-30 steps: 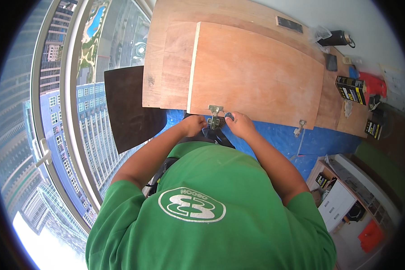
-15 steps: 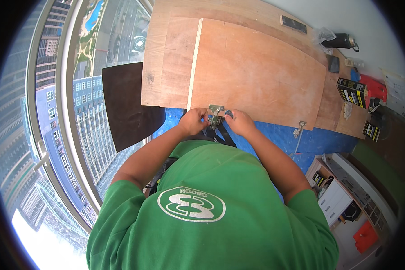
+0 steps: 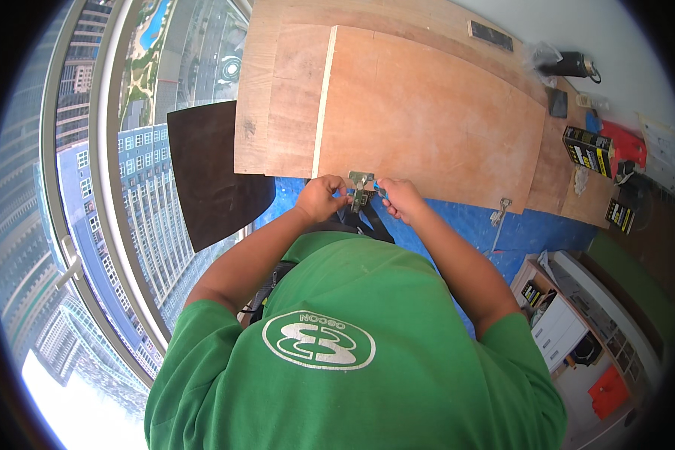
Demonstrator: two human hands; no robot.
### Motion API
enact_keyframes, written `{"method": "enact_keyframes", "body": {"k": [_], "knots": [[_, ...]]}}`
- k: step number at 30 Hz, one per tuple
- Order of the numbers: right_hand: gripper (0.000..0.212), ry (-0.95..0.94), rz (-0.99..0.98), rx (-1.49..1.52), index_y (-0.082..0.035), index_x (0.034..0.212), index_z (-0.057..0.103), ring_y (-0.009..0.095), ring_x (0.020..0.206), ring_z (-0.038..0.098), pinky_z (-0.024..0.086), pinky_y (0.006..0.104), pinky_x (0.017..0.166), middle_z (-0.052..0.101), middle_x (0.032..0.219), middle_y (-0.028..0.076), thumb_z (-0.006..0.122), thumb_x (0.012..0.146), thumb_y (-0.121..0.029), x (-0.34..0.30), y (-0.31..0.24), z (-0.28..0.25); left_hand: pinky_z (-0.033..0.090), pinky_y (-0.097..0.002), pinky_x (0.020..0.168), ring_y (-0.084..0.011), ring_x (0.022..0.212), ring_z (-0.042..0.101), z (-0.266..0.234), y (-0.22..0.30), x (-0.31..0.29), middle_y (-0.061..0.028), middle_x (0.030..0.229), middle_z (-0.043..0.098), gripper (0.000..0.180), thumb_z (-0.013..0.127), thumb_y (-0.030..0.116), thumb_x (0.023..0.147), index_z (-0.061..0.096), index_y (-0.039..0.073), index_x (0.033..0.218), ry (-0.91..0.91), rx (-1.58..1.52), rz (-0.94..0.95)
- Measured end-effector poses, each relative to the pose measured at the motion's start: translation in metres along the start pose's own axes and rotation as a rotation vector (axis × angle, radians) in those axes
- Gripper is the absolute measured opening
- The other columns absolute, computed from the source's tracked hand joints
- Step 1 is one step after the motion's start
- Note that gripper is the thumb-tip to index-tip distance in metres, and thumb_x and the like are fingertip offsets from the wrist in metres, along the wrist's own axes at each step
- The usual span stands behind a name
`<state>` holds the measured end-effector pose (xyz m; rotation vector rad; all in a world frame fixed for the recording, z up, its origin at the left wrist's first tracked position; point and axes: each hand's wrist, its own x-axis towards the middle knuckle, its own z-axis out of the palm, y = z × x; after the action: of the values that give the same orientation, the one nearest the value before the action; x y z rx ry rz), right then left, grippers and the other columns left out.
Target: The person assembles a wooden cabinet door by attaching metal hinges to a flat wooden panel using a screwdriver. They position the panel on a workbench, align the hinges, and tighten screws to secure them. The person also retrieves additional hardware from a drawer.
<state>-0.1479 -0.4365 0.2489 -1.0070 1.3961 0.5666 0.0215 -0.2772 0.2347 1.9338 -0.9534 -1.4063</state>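
Note:
A metal cabinet hinge sits on the near edge of a plywood panel, its arm hanging past the edge toward me. On the hinge's left side is my left hand, its thumb and fingers pinched together close against the arm. What they hold, if anything, is too small to make out. My right hand is closed around a small blue-and-dark hand tool just right of the hinge. The fingers cover most of that tool, so its exact kind is unclear. A second hinge hangs from the panel's edge farther right.
Blue sheeting lies below the panel. A dark brown board stands at left, beside the tall window. A black bottle, a dark box and a red item sit at right, above a shelf unit.
My right hand has turned at the wrist, and more of the tool's blue part shows. My left fingertips have shifted slightly up beside the hinge. The panel looks unmoved.

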Motion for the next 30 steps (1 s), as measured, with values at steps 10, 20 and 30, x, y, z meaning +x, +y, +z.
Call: {"method": "enact_keyframes", "body": {"k": [10, 20, 30], "knots": [[0.04, 0.283, -0.305, -0.621, 0.004, 0.094, 0.072, 0.046, 0.097, 0.067, 0.053, 0.0515, 0.087, 0.068, 0.1, 0.03, 0.054, 0.089, -0.031, 0.0, -0.016, 0.024, 0.049, -0.0359, 0.058, -0.0239, 0.059, 0.061, 0.009, -0.001, -0.005, -0.0134, 0.07, 0.067, 0.033, 0.086, 0.029, 0.076, 0.066, 0.003, 0.072, 0.185, 0.102, 0.074], [0.028, 0.187, -0.19, -0.778, -0.007, 0.107, 0.076, 0.03, 0.104, 0.071, 0.058, 0.0442, 0.082, 0.073, 0.11, 0.015, 0.067, 0.086, -0.024, -0.034, -0.058, 0.021, 0.04, -0.0299, 0.053, -0.0135, 0.055, 0.046, 0.014, -0.018, 0.01, -0.0056, 0.061, 0.055, 0.033, 0.081, 0.021, 0.083, 0.059, 0.002, 0.068, 0.247, -0.015, 0.193], [0.031, 0.04, -0.479, -1.314, -0.005, 0.1, 0.076, 0.03, 0.092, 0.073, 0.059, 0.0429, 0.076, 0.075, 0.098, 0.016, 0.073, 0.078, -0.027, -0.033, -0.063, 0.023, 0.039, -0.0288, 0.052, -0.0101, 0.053, 0.043, 0.018, -0.018, 0.017, -0.0014, 0.058, 0.048, 0.017, 0.071, 0.021, 0.092, 0.069, 0.004, 0.089, 0.116, 0.025, 0.064]]}}
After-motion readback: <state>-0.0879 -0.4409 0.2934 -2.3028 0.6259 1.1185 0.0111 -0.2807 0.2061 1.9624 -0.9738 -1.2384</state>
